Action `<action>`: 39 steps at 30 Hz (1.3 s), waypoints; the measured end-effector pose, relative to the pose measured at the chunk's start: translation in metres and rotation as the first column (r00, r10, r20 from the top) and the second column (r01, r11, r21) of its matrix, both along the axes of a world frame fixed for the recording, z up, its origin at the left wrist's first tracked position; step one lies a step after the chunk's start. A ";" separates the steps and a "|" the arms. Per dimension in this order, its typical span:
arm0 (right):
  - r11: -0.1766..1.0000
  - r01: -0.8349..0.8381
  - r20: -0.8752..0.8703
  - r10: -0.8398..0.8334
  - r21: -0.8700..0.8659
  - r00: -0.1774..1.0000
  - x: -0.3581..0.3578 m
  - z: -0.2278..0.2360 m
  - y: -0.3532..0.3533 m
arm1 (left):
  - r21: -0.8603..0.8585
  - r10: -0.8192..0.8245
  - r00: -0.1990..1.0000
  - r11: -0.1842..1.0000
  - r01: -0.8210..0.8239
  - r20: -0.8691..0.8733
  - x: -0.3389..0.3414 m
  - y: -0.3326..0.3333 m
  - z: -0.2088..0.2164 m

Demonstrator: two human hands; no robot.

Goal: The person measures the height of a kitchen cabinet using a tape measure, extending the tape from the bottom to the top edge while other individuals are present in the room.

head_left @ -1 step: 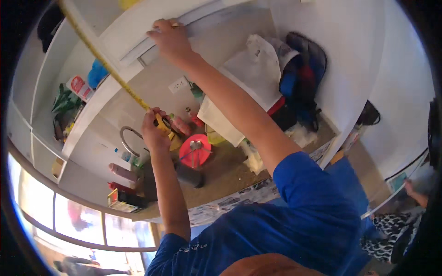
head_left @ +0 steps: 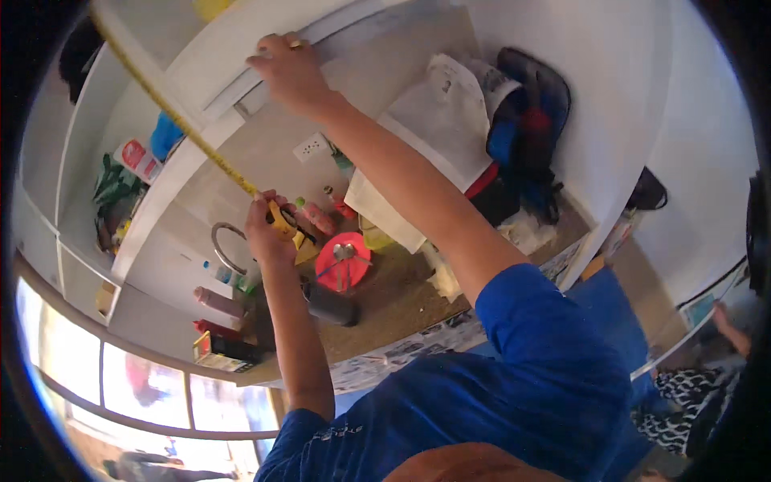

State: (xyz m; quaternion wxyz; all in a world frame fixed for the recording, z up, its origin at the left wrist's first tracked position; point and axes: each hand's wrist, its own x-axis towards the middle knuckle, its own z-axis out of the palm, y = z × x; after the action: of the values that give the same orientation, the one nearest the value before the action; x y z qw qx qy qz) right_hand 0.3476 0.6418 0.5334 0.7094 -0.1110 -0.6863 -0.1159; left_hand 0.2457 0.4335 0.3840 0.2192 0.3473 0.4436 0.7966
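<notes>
My left hand point(head_left: 269, 233) grips a yellow tape measure case point(head_left: 283, 223) just above the brown counter point(head_left: 401, 301). Its yellow tape blade point(head_left: 173, 116) runs up and left across the white shelving and out of the top of the picture. My right hand point(head_left: 291, 68) is raised higher, with its fingers curled over the edge of a white shelf board point(head_left: 217, 76). Blue sleeves cover both upper arms.
On the counter lie a red round object point(head_left: 341, 261), a black pouch point(head_left: 331, 305), several bottles point(head_left: 217, 301) and a metal ring point(head_left: 225, 249). White papers point(head_left: 434, 120) and a dark bag point(head_left: 526, 128) lie to the right. A wall socket point(head_left: 312, 147) sits between my hands. Windows curve along the lower left.
</notes>
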 end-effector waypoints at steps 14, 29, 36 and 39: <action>0.999 -0.033 -0.060 0.033 -0.001 0.998 -0.004 -0.008 0.004 | -0.048 0.050 0.998 0.997 -0.052 -0.049 0.029 -0.018 0.025; 0.997 -0.073 -0.055 0.075 0.034 0.996 -0.011 -0.003 0.014 | -0.022 0.091 0.995 0.996 -0.092 -0.045 0.010 -0.045 0.026; 0.993 0.072 0.055 -0.078 0.095 0.995 0.012 -0.004 0.015 | 0.008 0.153 0.984 0.988 -0.153 -0.091 0.019 -0.057 0.033; 0.995 0.060 0.073 -0.066 0.084 0.995 0.009 -0.005 0.010 | 0.011 0.144 0.986 0.990 -0.144 -0.082 0.016 -0.065 0.031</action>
State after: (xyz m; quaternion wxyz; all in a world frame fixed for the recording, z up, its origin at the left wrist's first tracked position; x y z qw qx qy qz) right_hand 0.3567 0.6517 0.5286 0.6826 -0.0990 -0.7037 -0.1704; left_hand 0.2617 0.3682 0.4152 0.1415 0.3475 0.4742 0.7965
